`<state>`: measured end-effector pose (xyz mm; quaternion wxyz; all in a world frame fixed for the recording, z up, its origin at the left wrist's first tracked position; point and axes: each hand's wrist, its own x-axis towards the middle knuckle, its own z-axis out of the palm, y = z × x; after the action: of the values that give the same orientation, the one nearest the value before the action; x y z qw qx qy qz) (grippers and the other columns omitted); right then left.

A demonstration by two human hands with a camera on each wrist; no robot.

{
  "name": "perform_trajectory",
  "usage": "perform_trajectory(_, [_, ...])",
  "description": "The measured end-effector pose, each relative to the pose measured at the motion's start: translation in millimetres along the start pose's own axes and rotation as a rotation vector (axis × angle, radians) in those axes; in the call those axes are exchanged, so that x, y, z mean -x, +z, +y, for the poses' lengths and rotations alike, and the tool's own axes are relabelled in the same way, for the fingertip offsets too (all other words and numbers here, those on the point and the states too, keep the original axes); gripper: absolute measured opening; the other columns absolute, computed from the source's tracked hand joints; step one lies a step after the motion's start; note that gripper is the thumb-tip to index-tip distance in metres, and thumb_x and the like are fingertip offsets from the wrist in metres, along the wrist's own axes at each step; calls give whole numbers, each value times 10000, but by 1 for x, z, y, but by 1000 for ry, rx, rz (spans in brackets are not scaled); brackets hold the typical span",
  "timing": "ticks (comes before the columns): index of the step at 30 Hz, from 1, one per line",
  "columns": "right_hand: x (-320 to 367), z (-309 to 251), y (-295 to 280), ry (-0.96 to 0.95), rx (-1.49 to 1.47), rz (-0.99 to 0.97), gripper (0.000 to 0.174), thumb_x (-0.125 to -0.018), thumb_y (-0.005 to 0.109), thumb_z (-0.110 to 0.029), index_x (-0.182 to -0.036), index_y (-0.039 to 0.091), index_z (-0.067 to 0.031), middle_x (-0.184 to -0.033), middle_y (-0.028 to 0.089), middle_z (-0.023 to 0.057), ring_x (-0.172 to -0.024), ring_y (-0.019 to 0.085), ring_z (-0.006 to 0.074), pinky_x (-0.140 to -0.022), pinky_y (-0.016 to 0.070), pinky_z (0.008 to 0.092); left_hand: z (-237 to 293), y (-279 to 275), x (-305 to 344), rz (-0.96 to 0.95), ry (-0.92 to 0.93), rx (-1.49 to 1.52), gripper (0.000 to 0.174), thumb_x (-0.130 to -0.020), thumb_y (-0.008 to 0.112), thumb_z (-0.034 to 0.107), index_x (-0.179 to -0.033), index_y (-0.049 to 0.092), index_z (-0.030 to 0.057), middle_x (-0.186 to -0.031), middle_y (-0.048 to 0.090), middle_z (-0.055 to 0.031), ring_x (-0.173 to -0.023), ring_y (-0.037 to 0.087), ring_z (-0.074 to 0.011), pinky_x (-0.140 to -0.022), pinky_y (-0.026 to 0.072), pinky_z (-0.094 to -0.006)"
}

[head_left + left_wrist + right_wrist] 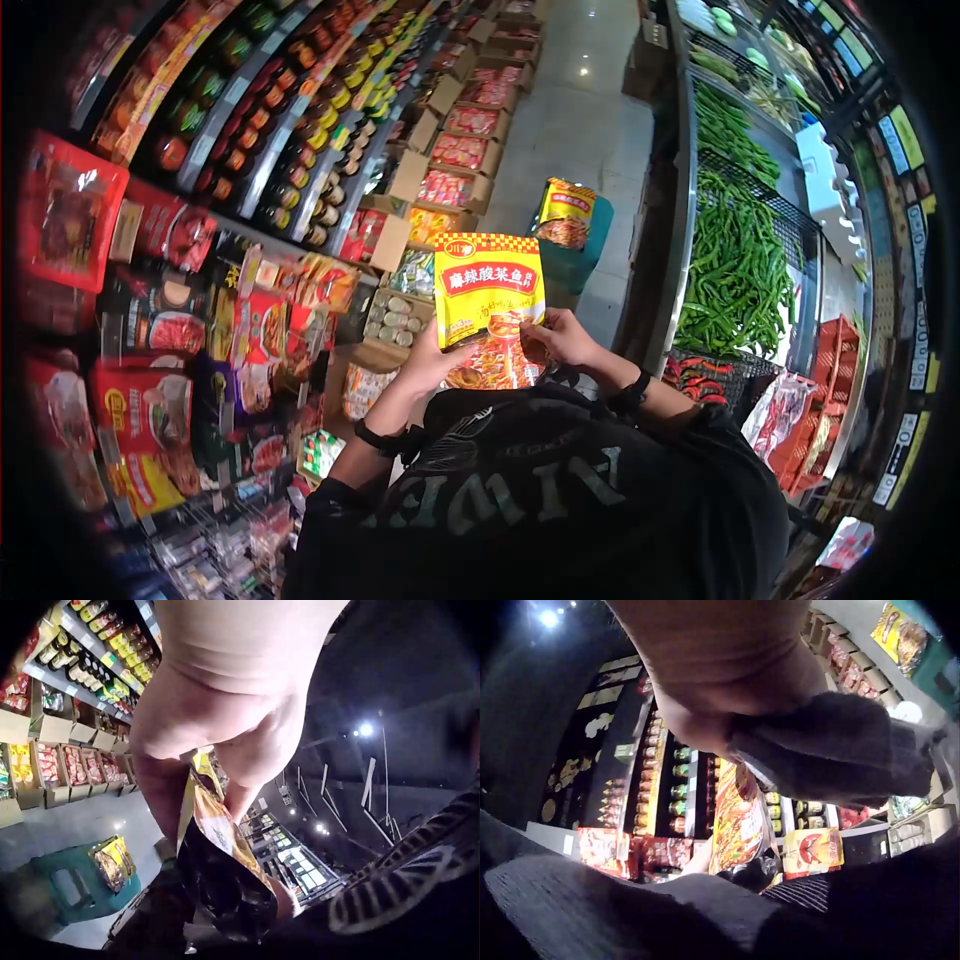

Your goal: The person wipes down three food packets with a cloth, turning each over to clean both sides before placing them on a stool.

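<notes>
Shop aisle (572, 120) — left hand (430, 362), right hand (572, 340) grip yellow packet (490, 290), fingers clamped on its sides | second packet (566, 213) at one o'clock, on green stool (583, 262)

The packet (490, 300) is glossy, crinkled plastic; the stool (577, 245) smooth plastic; the boxes (405, 172) matt cardboard; the shirt (540, 490) matt cloth; the floor (560, 120) smooth, faintly shiny.

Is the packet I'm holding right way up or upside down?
Right way up: the yellow packet shows its lettering upright in the head view, with its checkered edge at the top.
</notes>
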<state>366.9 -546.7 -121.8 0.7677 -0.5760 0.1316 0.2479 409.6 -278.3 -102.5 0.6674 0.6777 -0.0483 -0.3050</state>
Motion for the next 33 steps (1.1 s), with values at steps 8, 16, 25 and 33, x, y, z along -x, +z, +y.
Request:
perform_trajectory(8, [-98,53,-90,69,541,343,330,-957,683,-281,-956,725,46,-764,709,72,-700,595,86,-616,508,347,-72,-14,-188,-274,-199,-96,631,-860,731,-29,-1405,413,-2,-1313,611,-99,-1202,587,-172,-1021,480,-337])
perform_trajectory(16, [-145,38,-161,76,525,704,354,-936,696,-270,-1045,689,67,-873,733,152,-785,642,133,-689,528,348,-109,14,-317,-235,-225,-82,328,-994,553,110,-1288,470,-11,-1245,631,-118,-1125,600,-178,-974,474,-342])
perform_trajectory(25, [-240,74,-278,113,437,721,253,-939,654,-197,-980,692,50,-883,727,184,-806,670,164,-729,526,360,-155,65,-418,-31,-336,-658,419,-955,604,208,-1301,446,30,-1251,610,-232,-1135,619,-368,-943,493,-454])
perform_trajectory(33, [-352,100,-399,176,423,755,331,-907,668,-208,-1086,683,70,-998,709,275,-981,708,356,-855,536,406,-252,100,-550,54,-283,-504,425,-933,581,98,-1335,490,-3,-1265,622,-222,-1202,591,-343,-999,469,-414])
